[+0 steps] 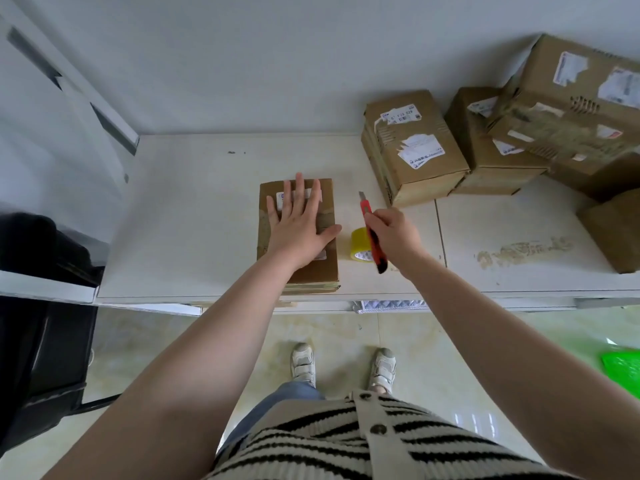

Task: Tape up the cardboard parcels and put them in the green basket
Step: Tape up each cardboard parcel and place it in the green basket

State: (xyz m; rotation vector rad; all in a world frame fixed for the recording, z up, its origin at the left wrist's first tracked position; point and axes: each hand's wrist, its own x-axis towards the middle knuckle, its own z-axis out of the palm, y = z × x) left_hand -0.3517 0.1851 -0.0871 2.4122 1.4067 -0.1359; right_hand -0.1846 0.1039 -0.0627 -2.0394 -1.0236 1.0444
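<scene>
Cardboard, brown and flat: the parcel (298,237) lies on the white counter (180,220) directly under the left grip (298,225), whose fingers are spread straight and pressed palm-down on its top face, over a white label and strips of tape. Just right of that grip, the right grip (393,237) is curled round a red utility knife (372,233), with the blade end pointing away from the person and the handle end sticking out below the fist. A yellow tape roll (360,245) stands on edge on the counter between the two grips, partly hidden behind the knife. Beyond the right grip, farther back and to its right, a cluster of larger cardboard boxes (415,150) with torn labels sits on the counter. Low and well to the right of the right grip, a bit of bright green (621,370) shows on the floor at the frame edge; whether it is the basket cannot be told.
</scene>
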